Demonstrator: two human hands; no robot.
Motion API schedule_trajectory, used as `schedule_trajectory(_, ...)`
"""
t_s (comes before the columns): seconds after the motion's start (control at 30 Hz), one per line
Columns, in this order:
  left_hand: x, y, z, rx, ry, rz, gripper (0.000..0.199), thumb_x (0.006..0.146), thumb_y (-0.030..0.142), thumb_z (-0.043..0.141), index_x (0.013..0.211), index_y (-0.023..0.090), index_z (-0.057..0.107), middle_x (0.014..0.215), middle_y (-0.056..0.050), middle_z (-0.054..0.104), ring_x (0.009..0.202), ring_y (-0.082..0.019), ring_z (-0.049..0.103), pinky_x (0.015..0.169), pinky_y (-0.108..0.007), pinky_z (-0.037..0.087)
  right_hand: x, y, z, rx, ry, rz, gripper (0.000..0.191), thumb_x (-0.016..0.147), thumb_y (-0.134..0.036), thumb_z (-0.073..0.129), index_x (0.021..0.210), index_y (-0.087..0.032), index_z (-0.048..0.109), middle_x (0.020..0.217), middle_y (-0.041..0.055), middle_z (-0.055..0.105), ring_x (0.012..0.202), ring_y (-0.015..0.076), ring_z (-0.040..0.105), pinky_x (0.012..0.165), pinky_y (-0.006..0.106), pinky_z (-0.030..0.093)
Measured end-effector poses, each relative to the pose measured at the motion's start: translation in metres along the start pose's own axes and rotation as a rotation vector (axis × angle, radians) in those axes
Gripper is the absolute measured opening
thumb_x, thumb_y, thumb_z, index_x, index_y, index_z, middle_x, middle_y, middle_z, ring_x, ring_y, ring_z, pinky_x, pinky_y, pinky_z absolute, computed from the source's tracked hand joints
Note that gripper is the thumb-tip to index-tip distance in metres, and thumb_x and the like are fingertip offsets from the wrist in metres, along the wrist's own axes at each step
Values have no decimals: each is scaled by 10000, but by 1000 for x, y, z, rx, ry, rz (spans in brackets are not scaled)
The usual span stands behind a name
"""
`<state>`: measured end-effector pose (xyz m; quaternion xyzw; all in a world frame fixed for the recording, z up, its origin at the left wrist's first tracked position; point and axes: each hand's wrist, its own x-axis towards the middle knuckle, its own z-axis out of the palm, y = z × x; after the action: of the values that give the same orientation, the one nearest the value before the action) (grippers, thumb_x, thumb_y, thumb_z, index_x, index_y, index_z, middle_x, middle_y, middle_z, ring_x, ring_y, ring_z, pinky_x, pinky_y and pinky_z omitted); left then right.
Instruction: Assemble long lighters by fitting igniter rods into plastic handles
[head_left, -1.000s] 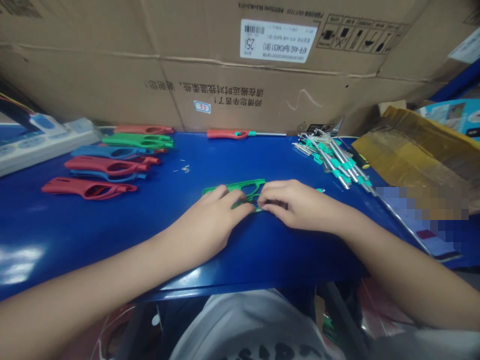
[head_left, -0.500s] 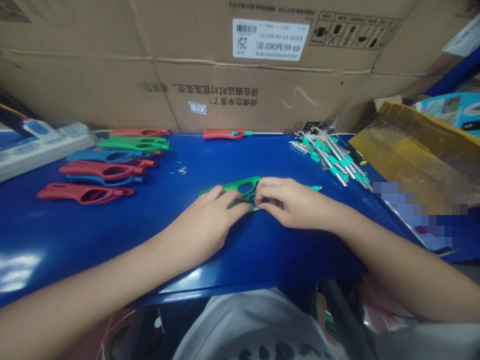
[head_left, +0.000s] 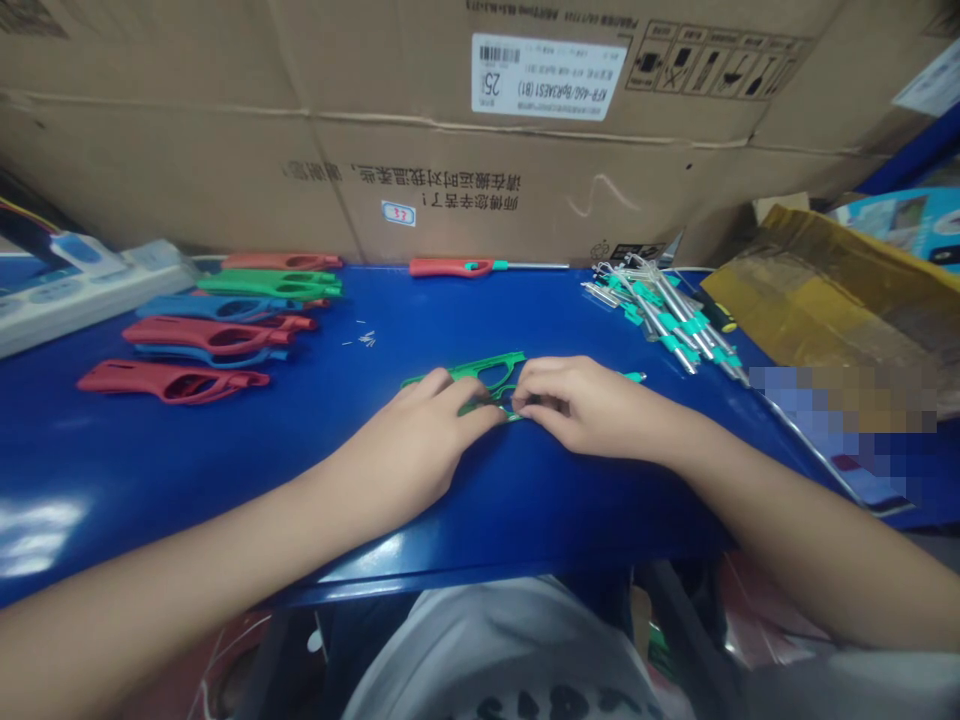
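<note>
Two halves of a green lighter casing lie at the middle of the blue table; the far green half [head_left: 491, 370] shows behind my fingers. My left hand [head_left: 435, 425] has its fingers closed on the nearer green casing half [head_left: 504, 395], thumb toward me. From the other side my right hand [head_left: 574, 400] pinches at the same half's end, its fingertips close to the left ones. Any small part between the fingertips is hidden. A metal lighter tube with a teal part [head_left: 636, 377] pokes out behind my right hand.
Red, green and blue lighter casings [head_left: 206, 340] lie at left beside a white power strip [head_left: 97, 295]. Tiny pins [head_left: 365, 340] sit nearby. A complete red lighter [head_left: 454, 267] rests against the cardboard [head_left: 420, 140]. Metal tubes [head_left: 667, 310] are piled at right, near a taped box [head_left: 840, 300].
The view has shifted very slightly. Both hands stay at the green casing half, with hardly any visible finger movement.
</note>
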<state>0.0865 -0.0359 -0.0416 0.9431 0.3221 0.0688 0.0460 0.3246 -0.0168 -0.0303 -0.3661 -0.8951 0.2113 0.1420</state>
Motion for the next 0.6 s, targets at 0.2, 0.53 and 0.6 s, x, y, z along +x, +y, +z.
schedule_trajectory(0.2, 1, 1, -2, -18, -5, -5, 434, 960, 46, 445, 1306, 228, 631, 1239, -110, 602, 1052, -266, 519, 945, -448, 505, 0, 1, 0, 0, -27, -16, 169, 926, -90, 569, 942, -162, 721, 979, 75, 694, 895, 188, 648, 812, 312, 488)
schedule_trajectory(0.53, 3, 0, -1, -33, -5, -10, 414, 951, 42, 462, 1280, 219, 642, 1253, -106, 621, 1062, -267, 540, 949, -456, 513, -1, 0, -3, 5, -21, 1, 141, 909, -84, 591, 913, -168, 705, 924, 50, 698, 803, 157, 622, 728, 277, 456)
schedule_trajectory(0.6, 3, 0, -2, -35, -14, -14, 409, 953, 41, 461, 1275, 215, 644, 1249, -106, 623, 1056, -266, 542, 946, -457, 516, -1, 0, -3, 13, -22, 8, 148, 910, -85, 592, 924, -166, 714, 932, 51, 698, 821, 159, 627, 743, 279, 459)
